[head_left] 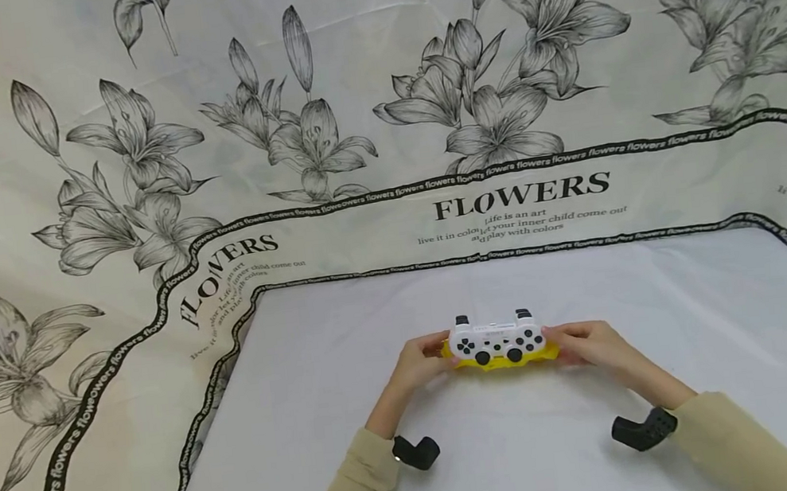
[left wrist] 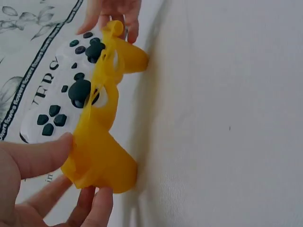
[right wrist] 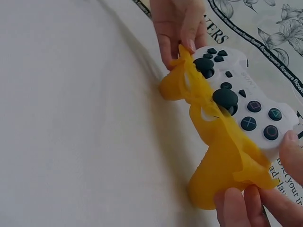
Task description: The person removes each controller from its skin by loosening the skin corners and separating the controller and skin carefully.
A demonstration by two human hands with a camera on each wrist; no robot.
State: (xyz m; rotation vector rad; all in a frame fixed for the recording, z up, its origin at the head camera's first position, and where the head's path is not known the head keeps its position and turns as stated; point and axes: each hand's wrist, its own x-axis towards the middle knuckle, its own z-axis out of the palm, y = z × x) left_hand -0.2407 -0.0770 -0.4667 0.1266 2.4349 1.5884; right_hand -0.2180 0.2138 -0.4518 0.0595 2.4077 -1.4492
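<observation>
Both hands hold a white game controller (head_left: 495, 332) whose grips sit inside a yellow silicone cover (left wrist: 102, 161). The controller's black buttons and thumbsticks face up, and the cover's edge runs beside the thumbsticks (right wrist: 225, 97). My left hand (head_left: 418, 361) grips the left end, thumb on the cover's edge and fingers beneath it. At the other end my right hand (head_left: 591, 341) pinches, its thumb on the controller face and its fingers under the yellow cover. The undersides of controller and cover are hidden.
A white table surface (head_left: 344, 323) lies beneath the hands. Behind it hangs a cloth (head_left: 352, 122) printed with black flowers and lettering. Black wrist devices (head_left: 645, 430) sit at both sleeve cuffs.
</observation>
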